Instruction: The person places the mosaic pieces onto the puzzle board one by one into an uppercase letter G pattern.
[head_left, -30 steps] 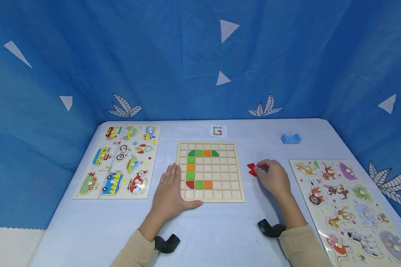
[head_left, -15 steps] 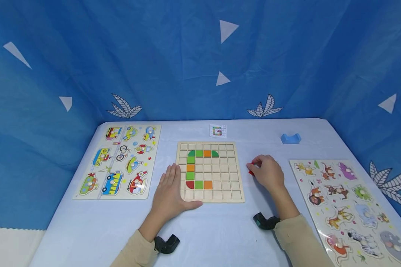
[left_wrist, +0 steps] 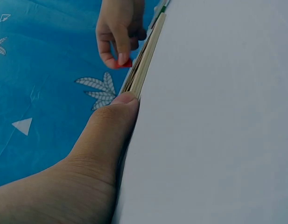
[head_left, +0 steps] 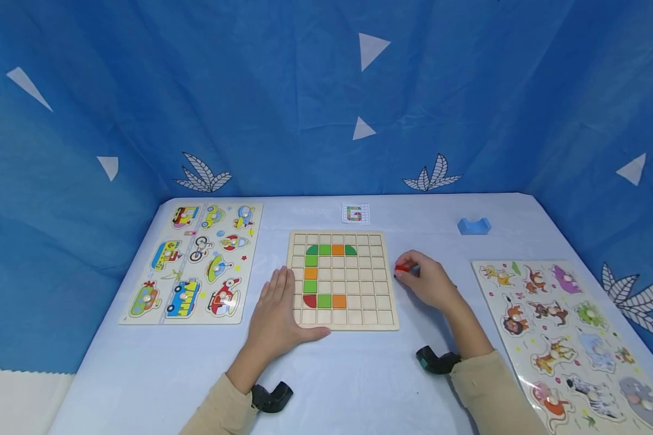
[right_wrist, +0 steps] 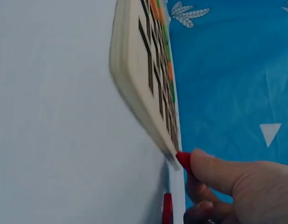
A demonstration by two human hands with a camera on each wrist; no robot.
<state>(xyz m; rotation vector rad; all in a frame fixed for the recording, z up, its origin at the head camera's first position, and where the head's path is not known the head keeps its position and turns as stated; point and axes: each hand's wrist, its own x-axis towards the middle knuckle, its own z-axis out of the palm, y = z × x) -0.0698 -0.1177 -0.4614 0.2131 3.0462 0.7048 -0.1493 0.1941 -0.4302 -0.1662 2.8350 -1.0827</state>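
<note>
A wooden grid board [head_left: 354,324] lies mid-table, with green, orange and dark red pieces in several of its squares. My left hand [head_left: 274,314] rests along its left side, fingers straight, thumb [left_wrist: 108,123] against its front edge. My right hand [head_left: 427,281] pinches a small red piece [head_left: 401,268] between thumb and fingers, just right of the board. In the right wrist view that held red piece [right_wrist: 183,160] appears beside the board's corner, its full shape hidden. Below it, another red piece [right_wrist: 167,208] stands out against the white tabletop.
A small card [head_left: 355,213] with a coloured G-like pattern lies behind the board. A vehicle puzzle [head_left: 196,260] is at left and an animal puzzle [head_left: 571,338] at right. At the back right stands a blue notched block [head_left: 474,226].
My right hand has taken hold of a red piece and moved it left, closer to the board's right edge. The left hand and board stay where they were.
</note>
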